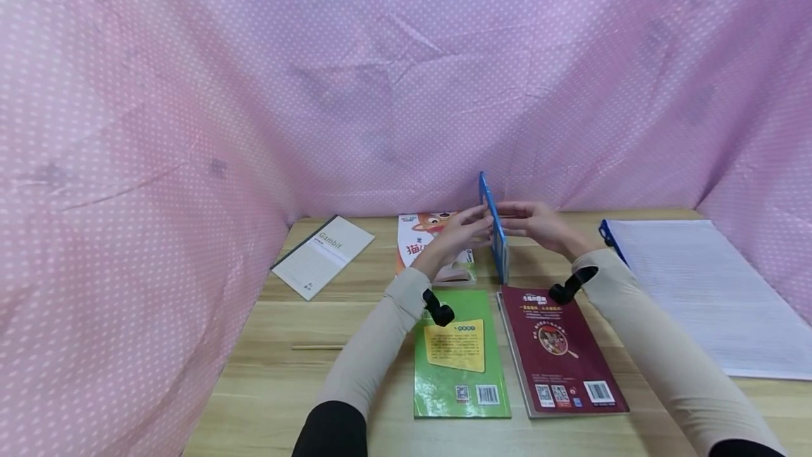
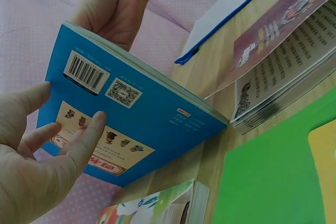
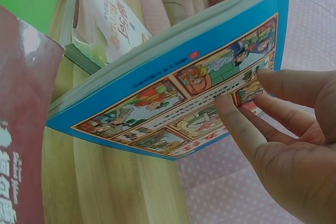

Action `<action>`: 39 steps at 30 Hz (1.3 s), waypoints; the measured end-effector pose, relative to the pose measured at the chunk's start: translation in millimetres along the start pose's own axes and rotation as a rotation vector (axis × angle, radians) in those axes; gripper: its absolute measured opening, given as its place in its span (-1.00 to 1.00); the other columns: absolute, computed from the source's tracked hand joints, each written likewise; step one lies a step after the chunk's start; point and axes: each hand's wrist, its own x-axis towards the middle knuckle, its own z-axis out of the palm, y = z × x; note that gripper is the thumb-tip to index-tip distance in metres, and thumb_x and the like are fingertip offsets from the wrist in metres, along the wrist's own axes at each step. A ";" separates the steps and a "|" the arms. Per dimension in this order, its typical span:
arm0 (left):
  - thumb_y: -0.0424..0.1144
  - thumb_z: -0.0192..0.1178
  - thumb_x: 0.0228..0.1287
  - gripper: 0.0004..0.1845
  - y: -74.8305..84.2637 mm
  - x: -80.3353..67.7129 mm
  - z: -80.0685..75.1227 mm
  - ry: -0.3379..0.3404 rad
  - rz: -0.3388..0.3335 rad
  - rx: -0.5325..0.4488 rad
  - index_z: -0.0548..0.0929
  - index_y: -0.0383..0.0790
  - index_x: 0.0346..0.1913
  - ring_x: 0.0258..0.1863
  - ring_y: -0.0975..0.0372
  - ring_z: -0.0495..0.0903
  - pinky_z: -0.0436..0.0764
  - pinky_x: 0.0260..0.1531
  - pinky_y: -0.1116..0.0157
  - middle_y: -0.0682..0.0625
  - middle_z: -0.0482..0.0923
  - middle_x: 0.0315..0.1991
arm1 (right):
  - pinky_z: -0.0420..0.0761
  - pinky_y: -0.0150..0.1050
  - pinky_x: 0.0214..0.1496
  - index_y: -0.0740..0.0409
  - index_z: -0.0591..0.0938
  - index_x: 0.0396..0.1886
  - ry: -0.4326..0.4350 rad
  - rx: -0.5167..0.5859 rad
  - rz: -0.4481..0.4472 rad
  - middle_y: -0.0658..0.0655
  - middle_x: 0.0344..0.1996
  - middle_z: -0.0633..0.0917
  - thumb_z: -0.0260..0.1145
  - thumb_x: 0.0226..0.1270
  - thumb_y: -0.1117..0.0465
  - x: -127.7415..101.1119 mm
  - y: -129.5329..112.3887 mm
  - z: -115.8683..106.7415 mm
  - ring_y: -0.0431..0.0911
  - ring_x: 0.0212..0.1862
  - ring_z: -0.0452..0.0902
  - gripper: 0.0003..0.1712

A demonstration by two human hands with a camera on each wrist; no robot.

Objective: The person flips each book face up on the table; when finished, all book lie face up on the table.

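A blue children's book stands upright on its edge at the back of the table, between both hands. On its back cover, which bears a barcode and a QR code, rest the fairly straight fingertips of the left hand. From the other side, the right hand touches the illustrated front cover with extended fingers and thumb. A white picture-covered book lies behind the left hand, partly hidden by it. Nearer the front lie a green book and a dark red book.
A Gambit notepad lies at the back left. At the right is a white zip folder with a blue edge. A thin wooden stick lies near the left forearm. Pink dotted cloth hangs behind the table.
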 end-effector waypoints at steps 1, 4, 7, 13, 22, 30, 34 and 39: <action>-0.25 0.20 0.49 -0.40 0.6 -0.5 -1.9 0.006 0.001 0.004 0.35 -0.14 0.52 0.31 -0.19 0.49 0.49 0.38 -0.09 -0.14 0.49 0.15 | 0.61 -0.31 0.29 0.39 0.22 0.54 -0.006 -0.006 -0.001 0.45 0.49 0.29 0.16 0.54 0.36 0.9 0.4 1.2 -0.28 0.16 0.61 -0.34; -0.21 0.24 0.46 -0.39 2.5 -2.7 -7.7 0.022 0.005 0.018 0.37 -0.11 0.51 0.33 -0.18 0.47 0.48 0.39 -0.11 -0.12 0.46 0.13 | 0.59 -0.26 0.33 0.36 0.23 0.54 -0.016 -0.022 0.009 0.42 0.50 0.30 0.18 0.53 0.33 3.3 1.4 4.8 -0.24 0.20 0.60 -0.33; -0.20 0.26 0.45 -0.38 4.2 -5.2 -12.7 0.020 0.011 0.030 0.37 -0.09 0.51 0.36 -0.18 0.44 0.46 0.39 -0.14 -0.11 0.44 0.17 | 0.51 -0.12 0.42 0.36 0.21 0.55 -0.028 -0.022 0.024 0.41 0.51 0.28 0.17 0.53 0.36 5.5 2.7 8.5 -0.20 0.24 0.57 -0.32; -0.22 0.24 0.46 -0.35 5.1 -9.4 -21.7 -0.003 0.018 0.040 0.32 -0.15 0.54 0.38 -0.21 0.40 0.42 0.41 -0.17 -0.14 0.41 0.21 | 0.27 0.22 0.53 0.40 0.20 0.55 -0.047 -0.001 0.045 0.46 0.50 0.28 0.17 0.50 0.43 11.3 7.3 16.0 -0.19 0.18 0.61 -0.31; -0.23 0.24 0.47 -0.40 4.5 -15.1 -34.5 0.018 0.023 0.076 0.37 -0.14 0.50 0.28 -0.06 0.55 0.56 0.32 -0.06 -0.14 0.45 0.28 | 0.40 0.19 0.48 0.33 0.26 0.54 -0.037 -0.074 0.064 0.42 0.48 0.34 0.31 0.45 0.29 21.9 17.5 23.1 -0.04 0.23 0.60 -0.26; -0.26 0.21 0.49 -0.40 1.9 -20.1 -42.7 0.015 0.026 0.066 0.35 -0.15 0.52 0.22 -0.15 0.55 0.54 0.33 -0.08 -0.14 0.51 0.19 | 0.43 0.20 0.46 0.26 0.31 0.53 -0.023 -0.117 0.075 0.39 0.49 0.34 0.37 0.40 0.25 26.3 26.7 28.6 0.29 0.41 0.39 -0.24; -0.23 0.21 0.49 -0.38 1.1 -21.7 -47.1 0.029 0.004 0.095 0.33 -0.10 0.54 0.24 -0.14 0.57 0.63 0.26 0.03 -0.19 0.48 0.31 | 0.43 0.18 0.46 0.27 0.33 0.52 -0.031 -0.137 0.065 0.38 0.50 0.33 0.38 0.39 0.27 28.3 30.2 29.9 0.31 0.44 0.36 -0.24; -0.24 0.18 0.51 -0.37 -0.6 -22.3 -51.4 0.025 -0.014 0.100 0.28 -0.09 0.56 0.32 -0.17 0.50 0.59 0.31 0.03 -0.22 0.41 0.40 | 0.32 0.22 0.52 0.20 0.36 0.51 -0.020 -0.219 0.099 0.35 0.52 0.32 0.42 0.36 0.18 28.8 32.1 29.7 0.32 0.48 0.29 -0.22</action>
